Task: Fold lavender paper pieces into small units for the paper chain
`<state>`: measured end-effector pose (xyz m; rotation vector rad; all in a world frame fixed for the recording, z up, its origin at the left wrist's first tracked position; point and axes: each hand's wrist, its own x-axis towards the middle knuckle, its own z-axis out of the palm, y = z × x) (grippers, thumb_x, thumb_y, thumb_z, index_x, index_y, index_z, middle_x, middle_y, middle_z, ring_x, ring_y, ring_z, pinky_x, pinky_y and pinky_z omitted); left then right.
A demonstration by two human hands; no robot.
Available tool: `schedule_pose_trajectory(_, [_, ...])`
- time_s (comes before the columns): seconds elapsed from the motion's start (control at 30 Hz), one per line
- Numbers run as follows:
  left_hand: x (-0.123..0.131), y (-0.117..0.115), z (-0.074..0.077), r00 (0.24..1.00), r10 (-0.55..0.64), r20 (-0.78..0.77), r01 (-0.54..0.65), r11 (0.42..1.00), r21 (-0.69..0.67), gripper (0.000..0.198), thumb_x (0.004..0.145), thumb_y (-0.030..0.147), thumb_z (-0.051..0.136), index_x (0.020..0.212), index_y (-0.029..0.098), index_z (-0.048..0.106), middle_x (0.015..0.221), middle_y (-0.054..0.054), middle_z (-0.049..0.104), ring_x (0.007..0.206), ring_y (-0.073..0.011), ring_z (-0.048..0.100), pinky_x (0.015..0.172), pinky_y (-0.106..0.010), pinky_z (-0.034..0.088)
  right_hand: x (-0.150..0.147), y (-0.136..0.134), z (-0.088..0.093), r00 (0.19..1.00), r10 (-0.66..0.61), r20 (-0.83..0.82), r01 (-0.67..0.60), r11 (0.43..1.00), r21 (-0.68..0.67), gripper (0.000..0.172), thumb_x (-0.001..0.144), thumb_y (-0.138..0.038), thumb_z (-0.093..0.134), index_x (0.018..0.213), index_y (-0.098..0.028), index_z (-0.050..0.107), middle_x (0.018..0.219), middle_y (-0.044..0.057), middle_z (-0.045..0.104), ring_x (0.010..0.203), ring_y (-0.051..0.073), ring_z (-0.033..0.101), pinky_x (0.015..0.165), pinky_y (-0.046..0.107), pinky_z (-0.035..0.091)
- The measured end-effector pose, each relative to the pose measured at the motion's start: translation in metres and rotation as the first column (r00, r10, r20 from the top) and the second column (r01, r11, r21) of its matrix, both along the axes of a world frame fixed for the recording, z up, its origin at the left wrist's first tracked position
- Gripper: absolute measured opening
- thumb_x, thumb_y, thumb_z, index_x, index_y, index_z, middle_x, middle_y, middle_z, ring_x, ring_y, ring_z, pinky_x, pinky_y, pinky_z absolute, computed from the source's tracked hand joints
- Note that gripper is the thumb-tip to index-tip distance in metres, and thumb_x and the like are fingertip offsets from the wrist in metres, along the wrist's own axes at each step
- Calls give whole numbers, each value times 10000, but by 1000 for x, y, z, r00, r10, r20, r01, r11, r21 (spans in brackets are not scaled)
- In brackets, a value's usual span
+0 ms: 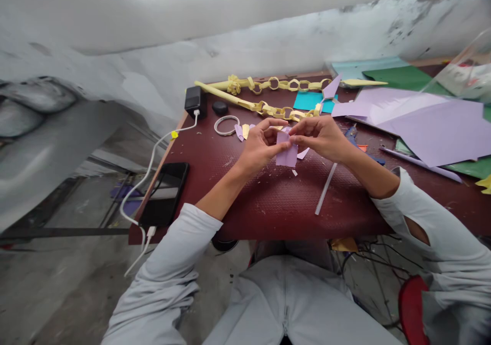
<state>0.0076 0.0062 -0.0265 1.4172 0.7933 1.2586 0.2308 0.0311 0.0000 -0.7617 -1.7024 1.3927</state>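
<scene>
A small piece of lilac paper is held up between both hands over the middle of the table. My left hand pinches its left side, thumb across the front. At its upper right edge, the thumb and fingertips of my right hand close on the same piece. Behind the hands lie small lilac and yellow paper petals, partly hidden. A glue stick, thin and translucent, rests on the table below my right hand.
Yellow paper chains stretch along the back of the dark red table. Lilac sheets are piled at right. A white ring, a black charger and a phone with a white cable occupy the left side.
</scene>
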Motion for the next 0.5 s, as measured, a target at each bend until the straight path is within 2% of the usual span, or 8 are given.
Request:
schedule_pose_trajectory(0.23, [0,-3,3,999,-14,32,18,993,-119,657,758,421,1080,1267,219,718,1046,-62,846,918,-217,838,834,-340,679,-2,-1,-1,999,-45,10,44,998,32,410,835,-505,1026,1001,-192,820,880,53,824,772,193,778,729,356,723])
schedule_pose_trajectory(0.37, [0,-6,6,999,-27,30,31,991,-133,684,745,385,1088,1286,214,706,986,-50,845,862,-208,835,781,-317,670,1,0,-2,997,20,78,-19,1000,-21,386,894,-506,984,958,-166,812,862,79,821,717,172,771,662,309,698])
schedule_pose_trajectory(0.5, [0,-8,7,999,-48,10,49,988,-148,651,774,369,1066,1292,217,703,941,-41,843,823,-201,832,732,-294,649,1,0,-1,995,29,95,-27,999,-28,331,911,-442,971,878,-171,784,795,55,787,670,147,740,629,279,688])
